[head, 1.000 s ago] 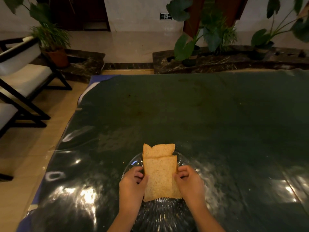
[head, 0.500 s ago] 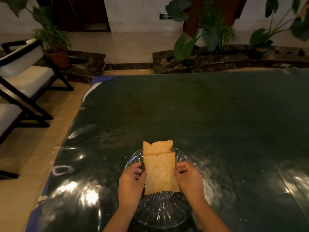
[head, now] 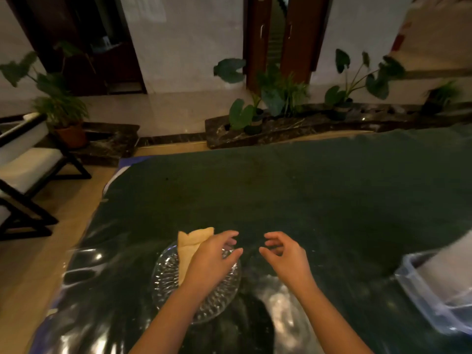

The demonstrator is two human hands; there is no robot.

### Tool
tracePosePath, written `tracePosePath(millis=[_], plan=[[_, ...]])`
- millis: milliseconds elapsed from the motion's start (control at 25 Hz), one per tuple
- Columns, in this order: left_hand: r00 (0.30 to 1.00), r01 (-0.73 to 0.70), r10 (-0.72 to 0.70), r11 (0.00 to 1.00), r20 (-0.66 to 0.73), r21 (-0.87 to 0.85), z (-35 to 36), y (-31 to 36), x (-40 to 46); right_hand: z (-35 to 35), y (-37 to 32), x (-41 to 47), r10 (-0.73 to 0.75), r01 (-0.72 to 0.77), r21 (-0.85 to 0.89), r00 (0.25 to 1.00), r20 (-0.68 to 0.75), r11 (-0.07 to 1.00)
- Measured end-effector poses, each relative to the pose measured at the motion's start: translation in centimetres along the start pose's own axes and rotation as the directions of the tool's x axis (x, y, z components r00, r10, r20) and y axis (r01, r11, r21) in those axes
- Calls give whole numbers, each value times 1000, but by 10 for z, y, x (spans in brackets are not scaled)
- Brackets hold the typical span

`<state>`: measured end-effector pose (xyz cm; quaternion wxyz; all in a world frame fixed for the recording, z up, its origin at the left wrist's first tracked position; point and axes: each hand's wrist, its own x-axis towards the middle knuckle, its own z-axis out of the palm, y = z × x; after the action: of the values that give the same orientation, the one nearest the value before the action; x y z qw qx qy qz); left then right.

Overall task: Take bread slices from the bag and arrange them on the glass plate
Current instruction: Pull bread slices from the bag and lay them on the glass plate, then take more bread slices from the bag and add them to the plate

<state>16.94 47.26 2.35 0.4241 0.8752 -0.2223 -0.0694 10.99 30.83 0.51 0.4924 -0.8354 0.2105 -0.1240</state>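
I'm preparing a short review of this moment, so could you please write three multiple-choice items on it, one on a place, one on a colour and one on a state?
1. Where do the bread slices lie?
A. on the glass plate
B. in the clear plastic container
C. on the chair

2. What colour is the table cover?
A. white
B. dark green
C. red

3. What are the hands doing?
A. both gripping a slice
B. both empty, fingers apart
C. lifting the plate

Answers:
1 A: the slices rest on the plate's left part, partly hidden by the left hand.
2 B: the cloth is dark green across the whole table.
3 B: the left hand and the right hand are above the table with fingers curled open and nothing between them.
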Motion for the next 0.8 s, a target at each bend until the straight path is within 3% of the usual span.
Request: tracePosePath(millis=[200,440,640,800], plan=[[990,-143,142,984,15,104,53,115,-40,-131,10,-46,-142,142,-15,990,-7,990],[981,-193,193,979,-1,63,137,227,-78,-273,44,-86,-277,275,-53,961,-25,960],[969,-244,239,964,57,103,176,281,-66,-350,55,-83,-317,316,-52,948,-28,947],[953,-293,279,947,115,130,206,307,-27,-398,69,-57,-331,330,-159,943,20,931]])
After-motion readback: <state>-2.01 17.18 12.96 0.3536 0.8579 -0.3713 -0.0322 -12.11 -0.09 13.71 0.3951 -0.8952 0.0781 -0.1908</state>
